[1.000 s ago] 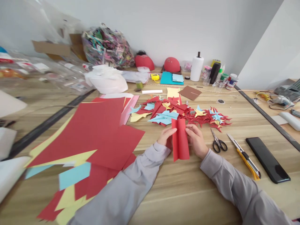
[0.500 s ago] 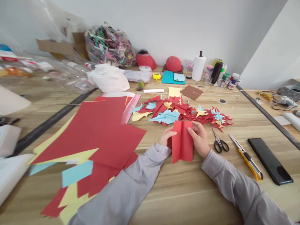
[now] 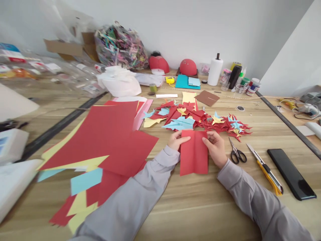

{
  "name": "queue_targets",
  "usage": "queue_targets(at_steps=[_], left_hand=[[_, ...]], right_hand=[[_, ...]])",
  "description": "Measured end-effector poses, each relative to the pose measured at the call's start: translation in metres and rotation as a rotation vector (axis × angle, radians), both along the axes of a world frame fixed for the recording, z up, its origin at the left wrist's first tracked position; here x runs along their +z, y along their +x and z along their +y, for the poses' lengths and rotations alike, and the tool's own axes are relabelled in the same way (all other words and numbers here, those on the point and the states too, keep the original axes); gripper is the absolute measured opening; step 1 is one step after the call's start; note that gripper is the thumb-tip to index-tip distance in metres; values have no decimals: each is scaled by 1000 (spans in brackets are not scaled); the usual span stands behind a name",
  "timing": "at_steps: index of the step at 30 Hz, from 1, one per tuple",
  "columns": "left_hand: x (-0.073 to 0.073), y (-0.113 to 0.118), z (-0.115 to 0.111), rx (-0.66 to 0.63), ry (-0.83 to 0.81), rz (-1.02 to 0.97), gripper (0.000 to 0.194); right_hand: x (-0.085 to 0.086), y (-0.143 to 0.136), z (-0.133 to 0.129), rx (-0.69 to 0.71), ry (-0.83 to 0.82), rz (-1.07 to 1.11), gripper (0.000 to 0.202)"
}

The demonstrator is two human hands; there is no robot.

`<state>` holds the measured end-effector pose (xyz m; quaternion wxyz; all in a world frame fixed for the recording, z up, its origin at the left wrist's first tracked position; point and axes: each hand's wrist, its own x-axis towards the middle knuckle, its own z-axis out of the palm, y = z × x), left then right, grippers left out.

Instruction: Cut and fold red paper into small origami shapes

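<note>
A red sheet of paper (image 3: 194, 154) with a crease down its middle is held upright between my two hands. My left hand (image 3: 177, 140) pinches its upper left edge, thumb on the front face. At the upper right edge, my right hand (image 3: 215, 147) grips it the same way, fingers behind. Just beyond the sheet lies a heap of folded red, blue and yellow paper pieces (image 3: 179, 123). Large red sheets (image 3: 112, 134) are stacked to the left, over yellow and blue ones.
Black scissors (image 3: 238, 155), a yellow utility knife (image 3: 267, 170) and a black phone (image 3: 291, 174) lie to the right. Farther back are a brown square (image 3: 207, 98), a teal folder (image 3: 183, 82), a white roll (image 3: 215, 72), several jars and a bag of scraps (image 3: 120, 47).
The red sheet has opened flatter at its crease. My left hand has shifted slightly up and left along its edge. The whole view has moved a little.
</note>
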<state>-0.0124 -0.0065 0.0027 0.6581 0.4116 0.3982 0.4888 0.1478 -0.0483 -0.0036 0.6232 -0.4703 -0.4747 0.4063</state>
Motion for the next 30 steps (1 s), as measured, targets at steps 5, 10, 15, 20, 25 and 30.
queue_targets(at_steps=[5, 10, 15, 20, 25, 30], left_hand=[[1, -7, 4, -47, -3, -15, 43], [-4, -8, 11, -87, 26, 102, 43], [-5, -6, 16, -150, 47, 194, 38], [-13, -3, 12, -15, 214, 275, 34], [-20, -6, 8, 156, 888, 755, 23], [-21, -14, 11, -66, 1260, 1238, 24]], right_hand=[[1, -1, -2, -8, 63, -98, 17], [0, -1, -5, 20, 133, -229, 16], [2, 1, -7, 24, 199, -424, 16], [-4, 5, -3, -66, 144, -493, 20], [-9, 13, 3, -81, 120, -705, 23], [-6, 16, 4, -30, 188, -834, 25]])
